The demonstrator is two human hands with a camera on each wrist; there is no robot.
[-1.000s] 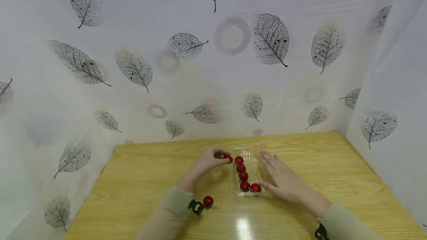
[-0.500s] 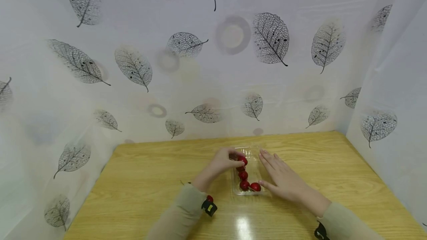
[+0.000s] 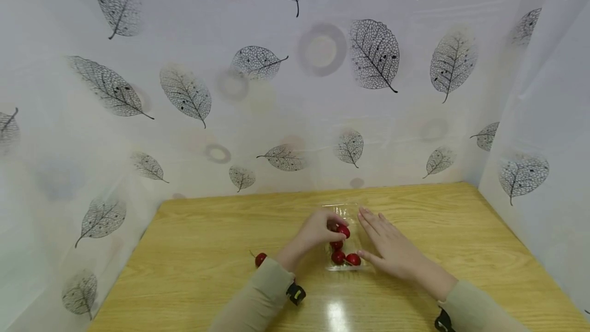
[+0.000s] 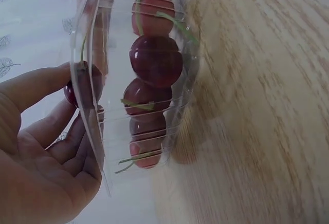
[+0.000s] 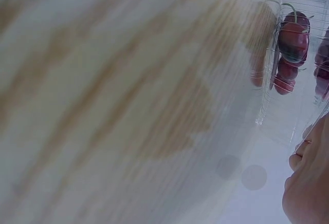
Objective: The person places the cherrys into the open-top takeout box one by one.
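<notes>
A clear plastic box (image 3: 345,269) stands on the table with several red cherries (image 3: 338,257) lined up along its left side and one (image 3: 353,260) at its near right corner. My left hand (image 3: 315,232) reaches over the box and pinches another cherry (image 3: 343,231) between thumb and fingers. In the left wrist view that held cherry (image 4: 95,85) has its green stem pointing up and shows partly through the clear wall. My right hand (image 3: 392,250) lies with straight fingers along the box's right side, its fingertips and thumb tip right at the edge.
One loose cherry (image 3: 260,259) with a stem lies on the wooden table (image 3: 207,240) left of my left forearm. A black strap (image 3: 295,293) is on my left wrist. A leaf-patterned sheet (image 3: 295,91) hangs behind the table and down both sides.
My left hand has carried its cherry rightward from beside the box to over it. The left forearm now covers one loose cherry and uncovers another. My right hand has stayed still.
</notes>
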